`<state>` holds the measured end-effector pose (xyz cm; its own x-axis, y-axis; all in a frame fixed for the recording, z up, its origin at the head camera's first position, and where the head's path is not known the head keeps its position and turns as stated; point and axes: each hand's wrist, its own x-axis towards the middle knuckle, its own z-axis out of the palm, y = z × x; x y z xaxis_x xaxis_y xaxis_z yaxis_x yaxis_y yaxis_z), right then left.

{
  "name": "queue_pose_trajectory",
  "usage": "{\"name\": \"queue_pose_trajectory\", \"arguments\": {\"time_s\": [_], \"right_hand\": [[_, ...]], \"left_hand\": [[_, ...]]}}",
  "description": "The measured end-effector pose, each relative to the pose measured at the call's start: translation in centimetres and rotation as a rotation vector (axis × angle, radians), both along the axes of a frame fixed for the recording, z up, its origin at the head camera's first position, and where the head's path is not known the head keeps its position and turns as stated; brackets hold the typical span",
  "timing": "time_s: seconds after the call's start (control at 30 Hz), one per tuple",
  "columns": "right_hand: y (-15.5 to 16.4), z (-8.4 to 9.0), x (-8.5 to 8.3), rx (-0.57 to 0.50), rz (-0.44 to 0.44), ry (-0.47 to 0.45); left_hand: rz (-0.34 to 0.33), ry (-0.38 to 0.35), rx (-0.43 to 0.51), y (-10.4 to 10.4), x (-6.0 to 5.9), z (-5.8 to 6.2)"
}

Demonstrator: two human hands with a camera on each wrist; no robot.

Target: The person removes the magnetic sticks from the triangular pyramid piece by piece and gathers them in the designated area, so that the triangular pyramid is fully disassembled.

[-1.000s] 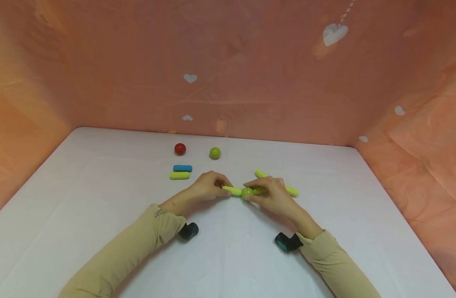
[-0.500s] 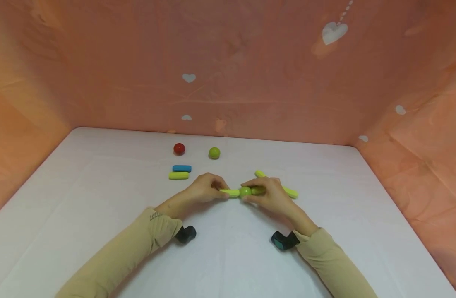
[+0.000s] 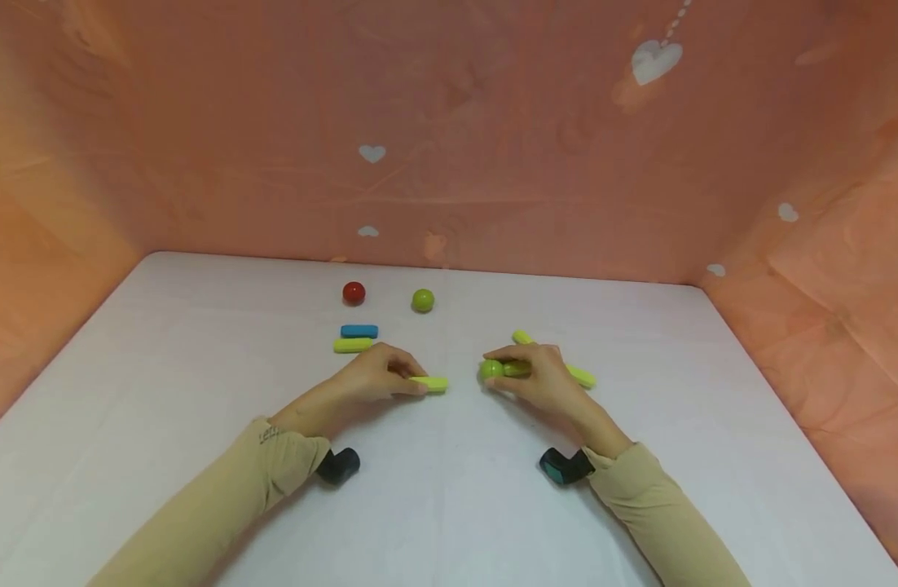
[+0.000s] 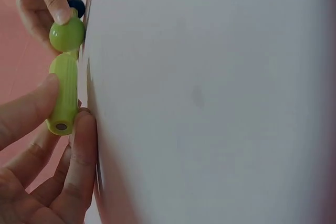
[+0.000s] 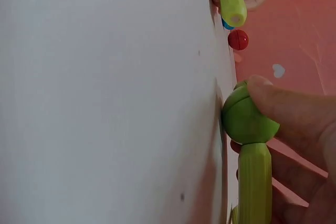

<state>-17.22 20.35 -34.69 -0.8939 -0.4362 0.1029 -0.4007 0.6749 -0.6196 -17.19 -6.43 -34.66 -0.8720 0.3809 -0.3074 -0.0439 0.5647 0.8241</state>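
Note:
My left hand [image 3: 371,377] pinches a yellow-green magnetic rod [image 3: 433,383] between thumb and fingers. A small round metal spot shows on the rod's end [image 4: 61,126]. My right hand [image 3: 540,377] grips a green ball [image 3: 491,370], thumb on its top. A second yellow-green rod [image 5: 255,182] extends from that ball, back under my palm. The left rod and the ball stand apart. Partly hidden behind my right hand, more yellow-green rod [image 3: 583,376] lies on the table. A dark blue ball [image 4: 77,7] shows there in the left wrist view; what it joins is unclear.
Towards the back of the white table [image 3: 200,342] sit a red ball [image 3: 354,293] and another green ball [image 3: 423,300]. A blue rod [image 3: 358,331] and a yellow-green rod [image 3: 353,346] lie side by side left of centre. Orange cloth [image 3: 449,122] walls the table.
My left hand has moved left with its rod, opening a gap to the green ball, which the rod met before. My right hand has shifted slightly, still holding ball and rod.

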Motion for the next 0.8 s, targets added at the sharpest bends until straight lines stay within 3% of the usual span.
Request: {"name": "queue_pose_trajectory", "arguments": {"time_s": [0.43,0.8], "right_hand": [[-0.1,0.0,0.1,-0.034,-0.011,-0.040],[-0.3,0.3,0.1,-0.040,-0.009,-0.080]], "left_hand": [[0.038,0.051,0.008,-3.6,0.2,-0.1],[0.093,0.044,-0.009,-6.4,0.6,0.9]]}}
